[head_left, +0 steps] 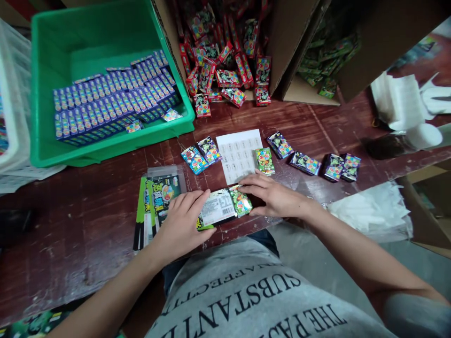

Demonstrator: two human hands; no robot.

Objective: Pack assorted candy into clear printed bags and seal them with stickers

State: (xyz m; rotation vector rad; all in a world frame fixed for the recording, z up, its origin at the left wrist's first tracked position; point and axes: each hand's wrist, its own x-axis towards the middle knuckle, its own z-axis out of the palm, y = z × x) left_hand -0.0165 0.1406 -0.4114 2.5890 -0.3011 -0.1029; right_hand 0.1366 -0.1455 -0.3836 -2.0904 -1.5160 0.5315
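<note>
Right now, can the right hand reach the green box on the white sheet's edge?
Probably yes: the right hand sits right beside that green box, with nothing visible between, though it is at another box.

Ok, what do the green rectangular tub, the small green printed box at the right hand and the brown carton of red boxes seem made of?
Green rectangular tub: probably moulded plastic, semi-gloss; even colour, rounded corners.
Small green printed box: likely coated paperboard, glossy; crisp edges, light catching its face.
Brown carton: apparently corrugated cardboard, matt; plain walls, rough cut edges.
</note>
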